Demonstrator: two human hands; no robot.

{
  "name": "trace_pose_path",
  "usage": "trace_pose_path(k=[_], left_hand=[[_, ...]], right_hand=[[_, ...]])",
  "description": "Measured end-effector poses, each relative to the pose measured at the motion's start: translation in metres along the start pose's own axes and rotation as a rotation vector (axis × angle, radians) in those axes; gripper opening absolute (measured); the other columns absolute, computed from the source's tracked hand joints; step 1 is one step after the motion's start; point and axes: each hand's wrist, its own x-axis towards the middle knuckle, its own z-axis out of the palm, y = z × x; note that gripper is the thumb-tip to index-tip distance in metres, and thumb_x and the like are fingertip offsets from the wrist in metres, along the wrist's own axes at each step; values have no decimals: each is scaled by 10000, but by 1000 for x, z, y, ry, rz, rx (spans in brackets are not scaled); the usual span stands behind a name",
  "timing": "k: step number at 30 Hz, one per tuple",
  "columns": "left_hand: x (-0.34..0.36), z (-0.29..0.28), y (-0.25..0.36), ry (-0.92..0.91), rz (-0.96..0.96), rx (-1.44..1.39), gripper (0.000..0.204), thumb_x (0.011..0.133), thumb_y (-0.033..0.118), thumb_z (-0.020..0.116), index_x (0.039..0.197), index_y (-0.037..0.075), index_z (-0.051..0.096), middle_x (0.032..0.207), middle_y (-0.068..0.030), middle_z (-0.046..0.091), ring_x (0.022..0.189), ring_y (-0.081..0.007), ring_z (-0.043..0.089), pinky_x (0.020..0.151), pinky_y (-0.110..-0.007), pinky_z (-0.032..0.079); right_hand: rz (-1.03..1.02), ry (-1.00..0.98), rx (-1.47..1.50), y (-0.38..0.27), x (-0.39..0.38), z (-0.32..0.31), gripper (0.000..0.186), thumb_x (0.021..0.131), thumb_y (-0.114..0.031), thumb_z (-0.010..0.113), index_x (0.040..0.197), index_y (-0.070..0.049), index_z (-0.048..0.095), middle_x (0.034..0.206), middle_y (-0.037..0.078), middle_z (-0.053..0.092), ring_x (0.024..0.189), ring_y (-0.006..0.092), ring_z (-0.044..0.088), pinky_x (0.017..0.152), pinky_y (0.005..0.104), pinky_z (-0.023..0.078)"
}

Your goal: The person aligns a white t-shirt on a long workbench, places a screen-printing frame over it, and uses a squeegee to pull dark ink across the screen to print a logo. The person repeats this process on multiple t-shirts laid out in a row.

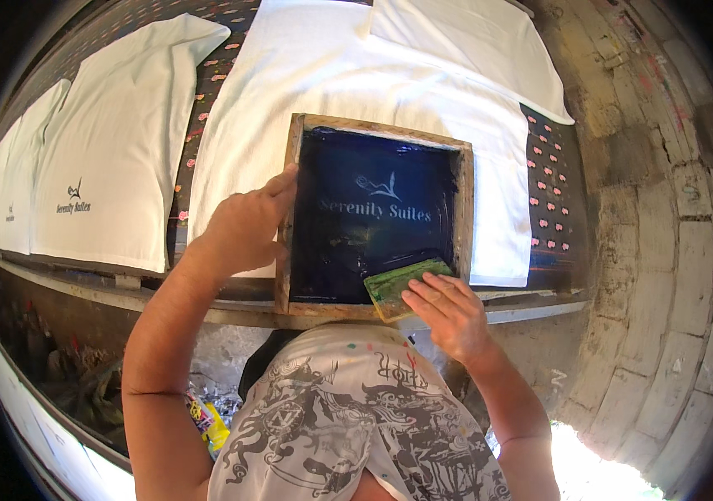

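1. One wooden frame (466,209) lies on one white towel (248,108), close to the near edge of the table (553,179).
2. Inside the frame is one dark blue screen (331,250), wet-looking, with one pale design: a small drawing above a line of lettering.
3. One green and yellow scraper (390,292) sits in the frame's near right corner, tilted across the near rim.
4. At least two printed towels (114,125) lie to the left, each with a small dark design; farther out they crowd together and cannot be counted surely. One more layer of white cloth (473,50) lies at the far right; whether it is separate or a fold is unclear.
5. The left hand (248,221) reaches in with the elbow bent outward, touching the frame's left side. Its fingers lie close together, pointing away from the body, the thumb set apart nearer the body; how firmly they hold cannot be told.
6. The right hand (448,313) comes from the lower right, forearm angled inward and wrist bent. Its fingers are pressed together over the scraper's top, clasping it; the thumb is hidden.
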Motion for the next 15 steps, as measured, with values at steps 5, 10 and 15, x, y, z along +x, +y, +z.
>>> trace_pose_path(k=[5, 10, 15], left_hand=[[0, -2, -3, 34, 39, -14, 987, 732, 180, 1023, 1603, -29, 609, 1852, -79, 422, 1173, -417, 792, 1009, -523, 644], [0, 2, -5, 27, 48, 15, 975, 723, 188, 1028, 1577, -41, 617, 1847, -115, 422, 1054, -435, 805, 953, -522, 654], [0, 2, -6, 13, 53, 57, 982, 728, 208, 1031, 1581, -37, 610, 1831, -152, 441, 1046, -413, 817, 942, -503, 658]], right_hand=[[-122, 17, 67, 21, 29, 16, 375, 941, -84, 741, 1296, -103, 857, 1341, 113, 823, 1274, 330, 772, 1113, 497, 598], [-130, 17, 0, 10, 78, 40, 424, 955, -83, 729, 1370, -95, 816, 1394, 135, 791, 1272, 334, 762, 1093, 490, 592], [-43, 53, -67, 15, 131, 55, 447, 935, -38, 750, 1379, -63, 804, 1346, 156, 812, 1219, 356, 782, 1056, 474, 588]])
